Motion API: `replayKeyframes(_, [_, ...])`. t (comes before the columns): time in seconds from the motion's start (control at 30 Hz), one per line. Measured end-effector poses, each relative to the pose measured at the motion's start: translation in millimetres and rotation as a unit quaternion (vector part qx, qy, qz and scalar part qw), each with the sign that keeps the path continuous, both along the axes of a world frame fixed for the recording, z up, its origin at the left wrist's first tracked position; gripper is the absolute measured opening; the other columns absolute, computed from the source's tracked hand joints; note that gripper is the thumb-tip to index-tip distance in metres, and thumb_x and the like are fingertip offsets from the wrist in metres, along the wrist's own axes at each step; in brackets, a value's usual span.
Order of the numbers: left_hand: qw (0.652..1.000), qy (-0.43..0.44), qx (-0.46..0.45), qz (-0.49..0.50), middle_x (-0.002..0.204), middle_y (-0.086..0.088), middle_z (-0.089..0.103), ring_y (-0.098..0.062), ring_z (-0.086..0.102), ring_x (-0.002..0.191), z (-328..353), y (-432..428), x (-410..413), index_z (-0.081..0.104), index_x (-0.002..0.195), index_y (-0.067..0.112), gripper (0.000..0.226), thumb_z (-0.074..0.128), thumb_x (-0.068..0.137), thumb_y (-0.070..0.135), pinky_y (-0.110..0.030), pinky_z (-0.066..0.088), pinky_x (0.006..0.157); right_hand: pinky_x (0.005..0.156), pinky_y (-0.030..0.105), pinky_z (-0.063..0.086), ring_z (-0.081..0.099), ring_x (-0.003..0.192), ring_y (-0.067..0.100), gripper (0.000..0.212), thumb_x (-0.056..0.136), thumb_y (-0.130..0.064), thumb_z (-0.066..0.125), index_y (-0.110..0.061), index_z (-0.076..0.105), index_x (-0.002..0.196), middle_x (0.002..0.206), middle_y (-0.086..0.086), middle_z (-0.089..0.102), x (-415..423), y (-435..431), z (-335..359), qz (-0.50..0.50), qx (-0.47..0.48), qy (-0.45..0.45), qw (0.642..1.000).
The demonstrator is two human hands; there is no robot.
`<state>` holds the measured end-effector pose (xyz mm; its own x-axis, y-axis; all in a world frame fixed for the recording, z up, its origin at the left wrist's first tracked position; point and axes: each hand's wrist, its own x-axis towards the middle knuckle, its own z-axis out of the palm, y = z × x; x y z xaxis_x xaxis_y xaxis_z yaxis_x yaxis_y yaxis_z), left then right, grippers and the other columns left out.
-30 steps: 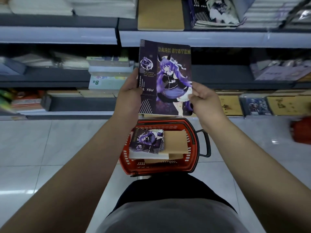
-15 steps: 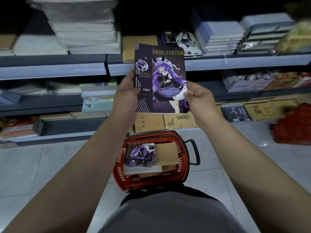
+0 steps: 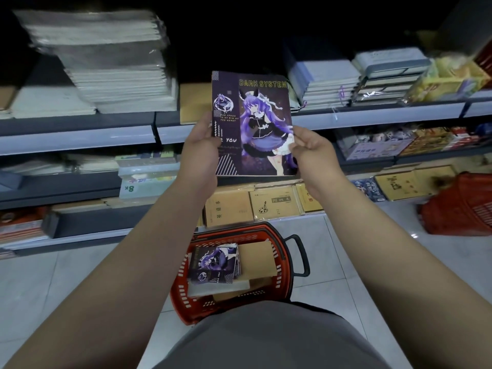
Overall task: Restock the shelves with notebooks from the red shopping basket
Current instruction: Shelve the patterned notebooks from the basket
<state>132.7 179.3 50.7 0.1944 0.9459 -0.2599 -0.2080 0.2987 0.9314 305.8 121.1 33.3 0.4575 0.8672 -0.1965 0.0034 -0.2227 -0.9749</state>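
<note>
While more notebooks [image 3: 213, 265] wait in the red basket [image 3: 282, 283] at the bottom middle, we grip one purple notebook [image 3: 253, 123] with our left hand [image 3: 199, 153] and right hand [image 3: 311, 153], fingers curled on its edges, before the shelf [image 3: 372, 117].

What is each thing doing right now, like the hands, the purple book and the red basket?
Left hand: grips the purple notebook's left edge.
Right hand: pinches its right edge.
Purple notebook: held upright, cover facing the camera.
Red basket: on the floor, holding notebooks.
Second red basket: on the floor, right.
</note>
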Motion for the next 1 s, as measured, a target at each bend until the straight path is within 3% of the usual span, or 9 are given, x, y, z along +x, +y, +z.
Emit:
replayKeyframes(0.07, [1.000,0.008,0.005,-0.001,0.115,-0.001,0.072,-0.022,0.071,0.099,1,4,5,0.053,0.138,0.024,0.062,0.030,0.094,-0.012,-0.044,0.059,0.082,0.106,0.027,0.043,0.058,0.119,0.011,0.045,0.096,0.005,0.041,-0.014,0.058,0.133,0.128,0.001,0.064,6,4,-1,0.003,0.000,0.002,1.000])
replayKeyframes(0.13, [1.000,0.010,0.003,0.005,0.116,-0.002,0.071,-0.024,0.070,0.102,2,9,11,0.054,0.137,0.023,0.062,0.029,0.093,-0.011,-0.051,0.056,0.090,0.104,0.032,0.045,0.060,0.116,0.013,0.044,0.097,-0.001,0.044,-0.020,0.058,0.134,0.125,0.000,0.066,12,8,-2,0.005,-0.004,0.014,1.000])
replayKeyframes(0.27, [1.000,0.016,-0.001,0.022,0.116,0.000,0.071,-0.023,0.069,0.104,4,15,25,0.060,0.123,0.027,0.058,0.030,0.092,-0.011,-0.053,0.053,0.093,0.067,0.027,0.054,0.065,0.090,0.018,0.044,0.098,-0.008,0.048,-0.030,0.055,0.136,0.115,0.005,0.069,23,12,1,-0.004,-0.027,0.066,0.997])
replayKeyframes(0.33, [0.999,0.018,-0.009,0.026,0.114,0.000,0.072,-0.023,0.070,0.103,2,19,34,0.062,0.119,0.029,0.057,0.030,0.093,-0.011,-0.054,0.054,0.092,0.059,0.024,0.053,0.063,0.085,0.017,0.044,0.099,-0.008,0.049,-0.031,0.055,0.136,0.115,0.005,0.068,31,15,1,0.007,-0.032,0.073,0.997])
replayKeyframes(0.5, [0.998,0.039,-0.032,0.037,0.103,0.004,0.074,-0.016,0.072,0.087,-9,30,52,0.061,0.125,0.025,0.054,0.032,0.095,-0.008,-0.050,0.057,0.085,0.057,0.023,0.053,0.060,0.089,0.017,0.042,0.100,-0.008,0.048,-0.031,0.053,0.136,0.100,-0.001,0.065,50,26,-2,0.020,-0.046,0.069,0.996])
replayKeyframes(0.63, [0.997,0.042,-0.039,0.050,0.091,0.010,0.075,-0.008,0.072,0.075,-18,39,66,0.060,0.122,0.025,0.055,0.032,0.092,-0.012,-0.041,0.058,0.078,0.052,0.020,0.050,0.057,0.078,0.018,0.035,0.100,-0.009,0.050,-0.026,0.057,0.130,0.106,0.004,0.067,59,35,-9,0.015,-0.070,0.081,0.994])
replayKeyframes(0.77, [0.996,0.025,-0.050,0.071,0.092,0.005,0.073,-0.019,0.069,0.088,-27,51,78,0.063,0.112,0.027,0.061,0.031,0.086,-0.018,-0.051,0.052,0.091,0.050,0.018,0.049,0.059,0.066,0.015,0.017,0.098,-0.010,0.055,-0.009,0.065,0.111,0.101,0.010,0.067,67,43,-16,-0.008,-0.097,0.124,0.987])
replayKeyframes(0.87, [0.995,0.030,-0.057,0.077,0.087,0.006,0.074,-0.019,0.068,0.086,-33,57,87,0.065,0.100,0.031,0.062,0.031,0.086,-0.019,-0.052,0.051,0.093,0.045,0.019,0.047,0.062,0.057,0.011,0.015,0.098,-0.012,0.056,-0.007,0.065,0.108,0.089,0.007,0.068,72,47,-23,-0.007,-0.114,0.116,0.987])
replayKeyframes(1.0, [0.993,0.043,-0.066,0.090,0.093,0.003,0.075,-0.021,0.070,0.088,-43,67,99,0.066,0.098,0.033,0.063,0.032,0.085,-0.018,-0.050,0.054,0.088,0.042,0.021,0.044,0.052,0.044,0.009,0.009,0.098,-0.013,0.055,-0.009,0.062,0.103,0.070,0.001,0.071,80,49,-31,0.025,-0.132,0.102,0.986])
